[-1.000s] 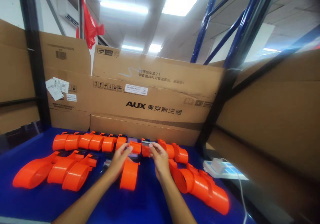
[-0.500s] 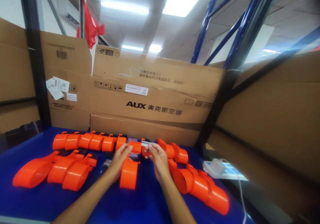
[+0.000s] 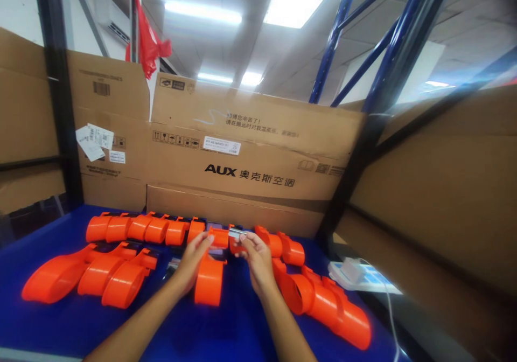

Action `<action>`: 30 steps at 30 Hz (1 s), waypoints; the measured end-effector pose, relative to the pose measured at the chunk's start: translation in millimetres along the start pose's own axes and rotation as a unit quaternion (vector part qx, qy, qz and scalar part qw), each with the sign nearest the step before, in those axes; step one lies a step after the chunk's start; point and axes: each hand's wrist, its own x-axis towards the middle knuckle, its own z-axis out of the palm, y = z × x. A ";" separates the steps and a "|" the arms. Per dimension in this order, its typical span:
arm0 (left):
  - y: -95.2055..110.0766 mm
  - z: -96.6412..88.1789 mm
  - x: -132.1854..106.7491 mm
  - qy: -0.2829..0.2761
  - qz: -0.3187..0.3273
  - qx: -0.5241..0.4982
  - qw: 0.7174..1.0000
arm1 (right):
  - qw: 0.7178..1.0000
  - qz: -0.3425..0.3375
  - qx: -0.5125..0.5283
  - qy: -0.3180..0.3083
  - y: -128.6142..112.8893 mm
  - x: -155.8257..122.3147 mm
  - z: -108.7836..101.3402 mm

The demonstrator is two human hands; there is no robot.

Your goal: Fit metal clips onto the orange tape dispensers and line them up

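Observation:
Near the middle of the blue table, my left hand [image 3: 194, 258] is closed on an orange plastic part [image 3: 219, 238], its thumb and fingers at the part's left end. An orange ring [image 3: 209, 286] sits just below; it looks joined to that part, though the fingers hide the join. My right hand [image 3: 257, 254] pinches a small silver metal piece [image 3: 236, 232] by its right end. The metal piece lies level with the orange part, its left end close to it; whether they touch I cannot tell.
Several similar orange ring parts [image 3: 176, 232] line the back of the blue table [image 3: 161, 335], with more at left [image 3: 121, 285] and right [image 3: 350, 319]. A small plastic packet [image 3: 172, 266] lies beside my left wrist. Cardboard panels [image 3: 250, 157] wall the back. A white power strip [image 3: 363, 276] with cable sits right.

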 end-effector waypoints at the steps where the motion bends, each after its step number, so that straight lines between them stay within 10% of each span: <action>1: 0.2 0.2 0.1 0.003 0.000 -0.002 1.000 | 1.000 -0.002 -0.003 -0.001 -0.1 -0.1 0.1; 30: -8.9 -16.2 14.3 -0.022 0.022 0.124 0.992 | 0.972 -0.139 -0.188 0.001 -0.1 -3.0 -0.3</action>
